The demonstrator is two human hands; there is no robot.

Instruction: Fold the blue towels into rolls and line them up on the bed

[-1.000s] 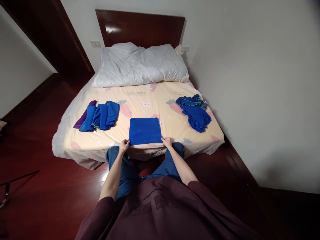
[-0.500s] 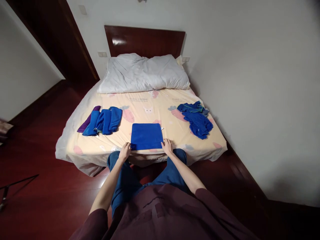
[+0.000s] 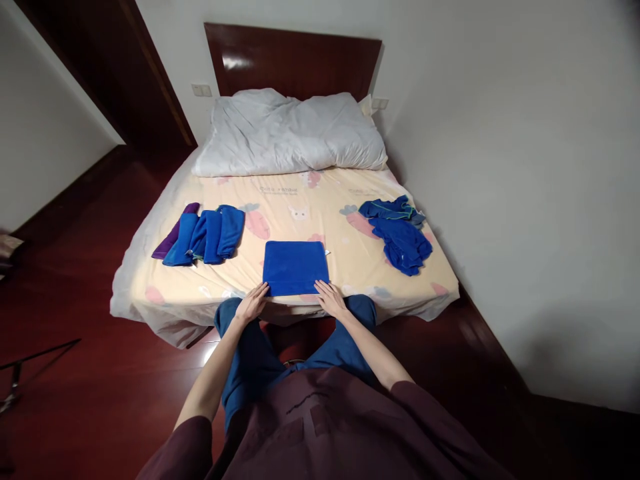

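The left hand [image 3: 253,304] and the right hand [image 3: 330,300] lie flat with fingers loosely apart, gripping nothing, their fingertips touching the near corners of the folded blue cloth [image 3: 295,267], which lies square at the near edge of the bed [image 3: 280,203]. Left of the cloth and slightly farther lie rolled blue cloths [image 3: 213,233] beside a purple one [image 3: 175,231]. To its right is a crumpled blue heap [image 3: 399,233]. Beyond the cloth are a white duvet [image 3: 290,133] and a dark headboard [image 3: 295,60].

Bed [image 3: 350,267] with a dark wooden headboard [image 3: 295,60] stands in a corner of plain white walls [image 3: 500,167]. A rumpled white duvet [image 3: 290,133] lies at its head. Floor [image 3: 75,300] is glossy dark red wood, with a dark doorway [image 3: 150,87] at left.
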